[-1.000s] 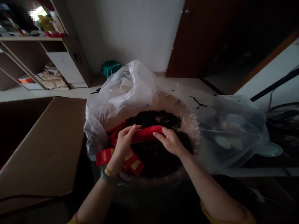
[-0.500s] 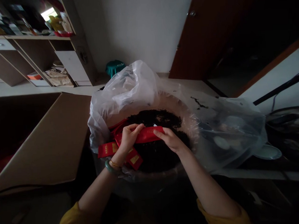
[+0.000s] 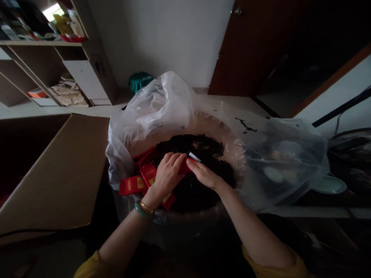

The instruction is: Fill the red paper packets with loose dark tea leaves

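Over the basket, both hands are on a small red packet [image 3: 183, 167], mostly hidden by the fingers. My left hand [image 3: 167, 172], with bangles at the wrist, is curled over the packet's top and left part. The right-hand end is pinched between the thumb and fingers of my right hand [image 3: 204, 174]. A small white piece [image 3: 194, 156] shows just behind the packet. Beneath lies a heap of dark, leafy loose material that looks like tea [image 3: 203, 191]. Several red packets with gold print [image 3: 129, 185] lie on the basket's left side, close to my left wrist.
Clear plastic lines the round basket [image 3: 211, 123] and bunches up at its back left. An open cardboard box [image 3: 60, 173] stands left. Right of the basket is a filled transparent plastic bag [image 3: 291, 163]. Shelves [image 3: 87, 79], a green bag-like object [image 3: 140, 81] and a door [image 3: 227, 51] stand behind.
My left hand has gone from pinching the packet's left end to lying over its top, hiding most of it. The white piece behind it shows more. The view has shifted slightly.
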The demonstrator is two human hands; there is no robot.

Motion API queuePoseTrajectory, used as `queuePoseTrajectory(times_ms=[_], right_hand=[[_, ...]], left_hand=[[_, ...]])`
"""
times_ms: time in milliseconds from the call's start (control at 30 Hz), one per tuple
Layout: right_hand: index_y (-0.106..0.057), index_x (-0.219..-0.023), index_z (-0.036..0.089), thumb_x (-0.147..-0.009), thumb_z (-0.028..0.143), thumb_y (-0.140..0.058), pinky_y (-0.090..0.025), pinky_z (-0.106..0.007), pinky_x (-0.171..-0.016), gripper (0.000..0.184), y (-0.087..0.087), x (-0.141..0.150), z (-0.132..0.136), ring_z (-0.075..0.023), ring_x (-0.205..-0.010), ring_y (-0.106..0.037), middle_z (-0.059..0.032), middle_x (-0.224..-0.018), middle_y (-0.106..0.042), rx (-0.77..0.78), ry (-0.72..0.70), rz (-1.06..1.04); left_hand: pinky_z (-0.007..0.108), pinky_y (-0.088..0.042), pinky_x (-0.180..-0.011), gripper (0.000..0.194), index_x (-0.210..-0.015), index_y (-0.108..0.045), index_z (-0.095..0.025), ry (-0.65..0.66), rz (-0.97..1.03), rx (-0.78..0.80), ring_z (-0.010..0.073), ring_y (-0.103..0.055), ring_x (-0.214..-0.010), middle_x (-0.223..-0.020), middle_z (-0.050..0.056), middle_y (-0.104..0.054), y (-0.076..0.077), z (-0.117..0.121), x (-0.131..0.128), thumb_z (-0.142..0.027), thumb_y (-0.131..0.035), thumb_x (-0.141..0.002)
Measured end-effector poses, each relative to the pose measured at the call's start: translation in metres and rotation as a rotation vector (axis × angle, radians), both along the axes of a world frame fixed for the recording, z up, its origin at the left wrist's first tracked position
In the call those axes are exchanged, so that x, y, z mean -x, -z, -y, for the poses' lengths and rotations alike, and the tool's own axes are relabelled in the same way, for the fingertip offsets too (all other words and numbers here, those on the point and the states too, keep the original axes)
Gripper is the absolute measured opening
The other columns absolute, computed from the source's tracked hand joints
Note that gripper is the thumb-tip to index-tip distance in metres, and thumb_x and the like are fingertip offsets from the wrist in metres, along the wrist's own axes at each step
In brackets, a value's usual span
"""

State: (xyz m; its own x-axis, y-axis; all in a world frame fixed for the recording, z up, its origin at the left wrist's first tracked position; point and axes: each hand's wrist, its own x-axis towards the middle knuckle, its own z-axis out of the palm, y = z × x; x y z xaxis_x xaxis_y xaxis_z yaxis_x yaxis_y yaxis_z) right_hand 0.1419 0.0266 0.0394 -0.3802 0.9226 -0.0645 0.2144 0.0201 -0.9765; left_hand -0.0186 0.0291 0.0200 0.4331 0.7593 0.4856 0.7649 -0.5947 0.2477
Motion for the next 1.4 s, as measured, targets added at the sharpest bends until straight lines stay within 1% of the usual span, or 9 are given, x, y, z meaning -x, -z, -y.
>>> queuePoseTrajectory(times_ms=[200, 367, 433, 500, 667, 933, 1033, 1167, 1400], right_hand=[[-0.068, -0.103, 0.018, -0.086, 0.068, -0.038, -0.040, -0.044, -0.103, 0.061, -0.012, -0.004, 0.003, -0.0235, -0.105, -0.061, -0.0059, -0.102, -0.070, -0.071, -0.095, -0.010], [-0.066, -0.092, 0.019, -0.091, 0.041, -0.046, -0.053, -0.031, -0.074, 0.030, -0.016, -0.015, 0.002, -0.0183, -0.085, -0.063, -0.0056, -0.091, -0.067, -0.321, 0.197, 0.127], [-0.065, -0.089, 0.020, -0.083, 0.024, -0.058, -0.052, -0.029, -0.072, 0.011, -0.010, -0.011, 0.008, -0.0157, -0.079, -0.061, -0.0036, -0.089, -0.065, -0.364, -0.032, 0.368], [-0.066, -0.094, 0.020, -0.075, 0.009, -0.062, -0.050, -0.031, -0.082, 0.022, 0.001, 0.001, 0.019, -0.0175, -0.089, -0.061, -0.0051, -0.098, -0.064, -0.399, -0.380, 0.640], [-0.060, -0.117, 0.017, -0.078, 0.006, -0.057, -0.042, -0.049, -0.096, 0.040, 0.032, 0.035, 0.043, -0.0336, -0.122, -0.044, -0.0188, -0.133, -0.049, -0.628, -0.359, 1.116], [-0.062, -0.113, 0.018, -0.084, 0.013, -0.054, -0.045, -0.043, -0.088, 0.031, 0.043, 0.033, 0.011, -0.0288, -0.109, -0.050, -0.0167, -0.130, -0.052, -0.715, -0.166, 1.076], [-0.053, -0.127, 0.015, -0.076, 0.017, -0.065, -0.041, -0.048, -0.095, 0.052, 0.046, 0.030, 0.004, -0.0331, -0.121, -0.042, -0.0190, -0.141, -0.041, -0.722, -0.128, 0.998], [-0.041, -0.139, 0.019, -0.066, 0.032, -0.077, -0.034, -0.057, -0.100, 0.082, 0.047, 0.032, 0.010, -0.0412, -0.132, -0.029, -0.0171, -0.148, -0.034, -0.686, -0.277, 0.984], [-0.059, -0.122, 0.026, -0.074, 0.025, -0.071, -0.041, -0.052, -0.095, 0.049, 0.035, 0.040, 0.033, -0.0386, -0.127, -0.040, -0.0146, -0.135, -0.050, -0.641, -0.296, 1.129]], left_hand=[[0.036, -0.050, -0.085, 0.042, -0.110, -0.060, -0.018, 0.006, 0.152, 0.086, 0.0232, -0.059, -0.095, -0.102, 0.007, -0.069, 0.011, -0.007, 0.007, -0.021, -0.074, -0.070], [0.032, -0.052, -0.075, 0.042, -0.101, -0.064, -0.020, -0.227, 0.473, 0.222, 0.0189, -0.063, -0.079, -0.093, 0.004, -0.070, 0.016, -0.011, 0.021, -0.030, -0.080, -0.063], [0.028, -0.051, -0.066, 0.049, -0.104, -0.064, -0.019, -0.311, 0.588, 0.310, 0.0157, -0.062, -0.068, -0.087, 0.003, -0.070, 0.020, -0.012, 0.027, -0.035, -0.080, -0.060], [0.026, -0.050, -0.061, 0.054, -0.106, -0.063, -0.018, -0.362, 0.662, 0.365, 0.0137, -0.060, -0.060, -0.081, 0.001, -0.069, 0.024, -0.013, 0.030, -0.040, -0.080, -0.059], [0.025, -0.049, -0.058, 0.056, -0.104, -0.064, -0.016, -0.359, 0.735, 0.395, 0.0135, -0.058, -0.058, -0.072, -0.001, -0.067, 0.030, -0.014, 0.034, -0.043, -0.079, -0.057], [0.025, -0.050, -0.060, 0.057, -0.104, -0.063, -0.016, -0.327, 0.790, 0.396, 0.0145, -0.061, -0.061, -0.074, 0.000, -0.068, 0.033, -0.015, 0.036, -0.045, -0.078, -0.058], [0.026, -0.051, -0.063, 0.056, -0.104, -0.063, -0.016, -0.314, 0.818, 0.391, 0.0147, -0.061, -0.064, -0.080, 0.002, -0.069, 0.034, -0.015, 0.036, -0.045, -0.078, -0.059], [0.026, -0.051, -0.062, 0.053, -0.104, -0.062, -0.015, -0.299, 0.867, 0.416, 0.0146, -0.061, -0.064, -0.076, 0.001, -0.068, 0.032, -0.015, 0.035, -0.042, -0.077, -0.061], [0.027, -0.052, -0.064, 0.053, -0.103, -0.062, -0.016, -0.280, 0.856, 0.421, 0.0153, -0.062, -0.065, -0.076, 0.001, -0.067, 0.035, -0.016, 0.036, -0.042, -0.077, -0.060]])
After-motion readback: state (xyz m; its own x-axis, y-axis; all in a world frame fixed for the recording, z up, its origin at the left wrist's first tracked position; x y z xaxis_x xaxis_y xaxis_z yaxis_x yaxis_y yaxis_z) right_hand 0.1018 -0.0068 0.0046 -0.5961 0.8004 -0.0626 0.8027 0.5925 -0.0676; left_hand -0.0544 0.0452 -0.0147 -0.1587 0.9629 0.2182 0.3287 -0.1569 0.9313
